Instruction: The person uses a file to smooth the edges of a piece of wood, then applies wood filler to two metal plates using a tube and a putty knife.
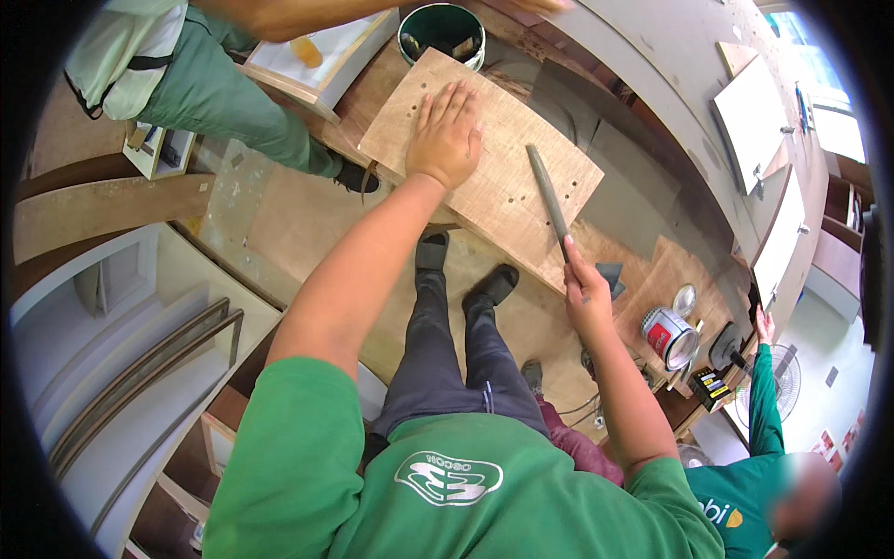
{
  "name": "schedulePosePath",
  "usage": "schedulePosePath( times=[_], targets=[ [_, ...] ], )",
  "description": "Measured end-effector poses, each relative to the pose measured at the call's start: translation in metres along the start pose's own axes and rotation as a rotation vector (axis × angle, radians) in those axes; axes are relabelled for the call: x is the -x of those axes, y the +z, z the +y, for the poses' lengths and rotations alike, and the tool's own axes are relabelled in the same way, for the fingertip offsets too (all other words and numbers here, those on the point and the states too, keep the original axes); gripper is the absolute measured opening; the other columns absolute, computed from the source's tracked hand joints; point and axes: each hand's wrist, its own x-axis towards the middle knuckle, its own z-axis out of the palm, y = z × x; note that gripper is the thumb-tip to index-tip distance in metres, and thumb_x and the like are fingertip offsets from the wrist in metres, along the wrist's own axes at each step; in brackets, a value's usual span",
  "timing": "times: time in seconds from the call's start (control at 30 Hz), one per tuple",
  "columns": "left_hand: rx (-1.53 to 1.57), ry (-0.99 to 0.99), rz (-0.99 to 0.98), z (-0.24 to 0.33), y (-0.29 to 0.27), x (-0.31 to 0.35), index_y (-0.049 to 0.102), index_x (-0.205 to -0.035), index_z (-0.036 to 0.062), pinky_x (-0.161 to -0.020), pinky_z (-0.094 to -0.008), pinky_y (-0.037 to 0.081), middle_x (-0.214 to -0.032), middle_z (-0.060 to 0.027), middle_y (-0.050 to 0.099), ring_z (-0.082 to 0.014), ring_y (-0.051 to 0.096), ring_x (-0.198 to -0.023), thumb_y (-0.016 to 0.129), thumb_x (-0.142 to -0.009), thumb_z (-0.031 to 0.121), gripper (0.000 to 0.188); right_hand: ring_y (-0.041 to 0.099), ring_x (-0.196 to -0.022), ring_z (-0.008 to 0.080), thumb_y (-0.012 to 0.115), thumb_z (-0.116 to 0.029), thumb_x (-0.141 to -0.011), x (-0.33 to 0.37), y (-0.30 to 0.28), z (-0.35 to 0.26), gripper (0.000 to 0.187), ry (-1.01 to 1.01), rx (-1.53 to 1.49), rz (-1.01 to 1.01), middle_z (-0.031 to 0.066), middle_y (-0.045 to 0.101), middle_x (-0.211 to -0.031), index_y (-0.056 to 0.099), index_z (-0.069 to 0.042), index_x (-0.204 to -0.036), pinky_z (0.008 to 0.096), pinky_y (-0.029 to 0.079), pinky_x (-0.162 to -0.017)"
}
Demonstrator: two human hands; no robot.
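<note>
A light plywood board (521, 126) with several small dark holes lies at a slant on the bench in front of me. My left hand (447, 138) rests flat on its left part, palm down, fingers stretched out. In my right hand (587, 289), near the board's front right edge, is the handle end of a long grey metal file (546, 186). The file's blade slants up and to the left over the board's right part; whether it touches the wood I cannot tell. My fingers hide the handle.
Behind the board stands a dark green bucket (441, 33) with things inside. An open paint can (669, 337) and a yellow-black box (710, 388) sit at right. A co-worker's green-trousered leg (237, 107) is at upper left; another co-worker's hand (764, 326) touches a white panel (780, 238).
</note>
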Motion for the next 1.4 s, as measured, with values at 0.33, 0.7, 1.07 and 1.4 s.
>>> schedulePosePath(
  times=[0.33, 0.7, 1.07, 1.4],
  targets=[
    [0.278, -0.687, -0.213, -0.091, -0.048, 0.016, 0.065, -0.126, 0.0047, -0.102, -0.043, 0.045, -0.128, -0.0228, 0.064, -0.0343, 0.06, -0.121, 0.053, -0.095, 0.064, 0.069, 0.066, -0.084, 0.0368, 0.057, -0.007, -0.097, -0.047, 0.012, -0.04, 0.05, -0.109, 0.066, 0.011, 0.0221, 0.064, -0.088, 0.056, -0.024, -0.144, 0.0386, 0.052, -0.081],
    [0.431, -0.662, -0.08, -0.1, -0.038, 0.022, 0.068, -0.104, 0.0045, -0.087, -0.0484, 0.051, -0.102, -0.0241, 0.071, -0.0444, 0.065, -0.098, 0.047, -0.094, 0.07, 0.07, 0.064, -0.081, 0.0403, 0.056, -0.01, -0.096, -0.086, 0.058, -0.103, 0.052, -0.173, 0.228, -0.066, 0.0221, 0.062, -0.084, 0.055, -0.028, -0.145, 0.0461, 0.051, -0.077],
    [0.425, -0.598, -0.151, -0.091, -0.058, 0.017, 0.068, -0.105, 0.0023, -0.088, -0.0505, 0.05, -0.103, -0.0254, 0.07, -0.0449, 0.064, -0.101, 0.044, -0.099, 0.063, 0.065, 0.065, -0.084, 0.042, 0.055, -0.01, -0.097, -0.081, 0.071, -0.125, 0.05, -0.074, 0.187, -0.035, 0.0256, 0.063, -0.087, 0.056, -0.027, -0.144, 0.0453, 0.052, -0.08],
    [0.35, -0.594, -0.023, -0.097, -0.044, 0.026, 0.068, -0.107, 0.0014, -0.088, -0.0491, 0.05, -0.105, -0.0257, 0.07, -0.0428, 0.066, -0.102, 0.051, -0.096, 0.061, 0.063, 0.065, -0.089, 0.0415, 0.058, -0.009, -0.096, 0.002, 0.058, -0.096, 0.052, -0.125, 0.109, -0.067, 0.0266, 0.063, -0.092, 0.055, -0.027, -0.145, 0.0437, 0.052, -0.081]
  ],
)
